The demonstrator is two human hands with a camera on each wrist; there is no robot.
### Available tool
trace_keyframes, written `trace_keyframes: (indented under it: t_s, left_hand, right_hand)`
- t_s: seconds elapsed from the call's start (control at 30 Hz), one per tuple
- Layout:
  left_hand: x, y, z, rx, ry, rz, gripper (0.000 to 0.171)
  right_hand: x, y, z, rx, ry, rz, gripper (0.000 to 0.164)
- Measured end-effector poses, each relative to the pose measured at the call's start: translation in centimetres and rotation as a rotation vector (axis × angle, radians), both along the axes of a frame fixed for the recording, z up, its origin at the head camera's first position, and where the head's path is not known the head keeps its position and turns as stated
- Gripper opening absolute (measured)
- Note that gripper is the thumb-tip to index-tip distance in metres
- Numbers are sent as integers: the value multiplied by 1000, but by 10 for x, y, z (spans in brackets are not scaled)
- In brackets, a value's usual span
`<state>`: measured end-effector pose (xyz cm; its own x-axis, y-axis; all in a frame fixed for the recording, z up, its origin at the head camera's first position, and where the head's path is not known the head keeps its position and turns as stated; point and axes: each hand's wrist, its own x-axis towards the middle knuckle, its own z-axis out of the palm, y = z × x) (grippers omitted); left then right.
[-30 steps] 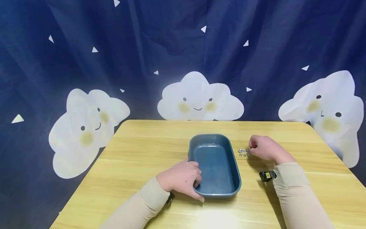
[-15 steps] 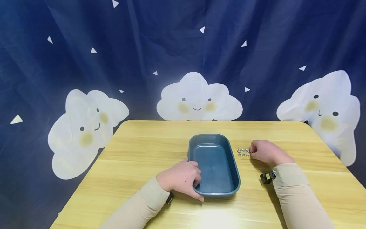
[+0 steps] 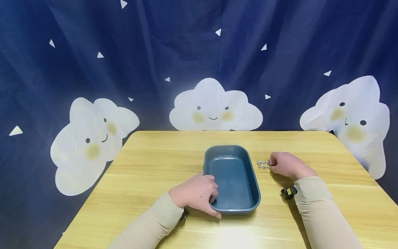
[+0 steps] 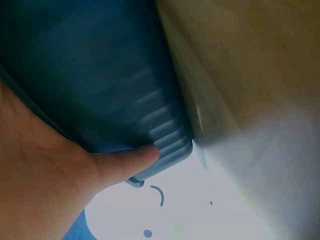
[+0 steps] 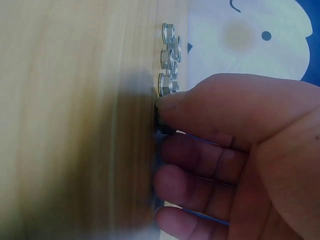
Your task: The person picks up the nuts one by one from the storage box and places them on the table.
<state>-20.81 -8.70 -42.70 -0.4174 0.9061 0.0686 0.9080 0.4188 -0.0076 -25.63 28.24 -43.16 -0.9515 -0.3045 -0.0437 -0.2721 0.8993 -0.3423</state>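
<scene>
My left hand (image 3: 199, 193) grips the near-left rim of a dark blue plastic bin (image 3: 237, 202), its fingers curled over into the inside. In the left wrist view the thumb (image 4: 127, 162) lies along the bin's ribbed outer wall (image 4: 120, 90). Right of the bin, my right hand (image 3: 289, 165) is at the right end of two short rows of silver flange nuts (image 3: 264, 167). The right wrist view shows thumb and forefinger pinching a small dark-looking nut (image 5: 164, 124), mostly hidden, down at the table beside several standing nuts (image 5: 166, 84). The other fingers curl beneath.
A light wooden table (image 3: 155, 152) carries everything. Behind it hangs a dark blue curtain (image 3: 149, 41) printed with white clouds. A small black camera (image 3: 288, 192) sits at the right wrist, over the table.
My right hand has come down and slightly nearer, to the right end of the nut rows, where more nuts now show. My left hand and the bin have stayed put.
</scene>
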Motion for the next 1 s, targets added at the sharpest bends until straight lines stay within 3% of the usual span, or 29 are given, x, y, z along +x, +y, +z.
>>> trace_keyframes:
  t_s: [0.7,0.9,1.0]
  left_hand:
    - [-6,0,-4,20,14,-31,54]
    - [-9,-6,-3,30,-32,-32,57]
    - [-10,-8,-2,43,-90,-37,55]
  right_hand:
    - [-1,4,6,-39,21,-15,12]
    - [-2,1,13,-61,58,2,9]
    - [0,-3,18,-88,76,16,22]
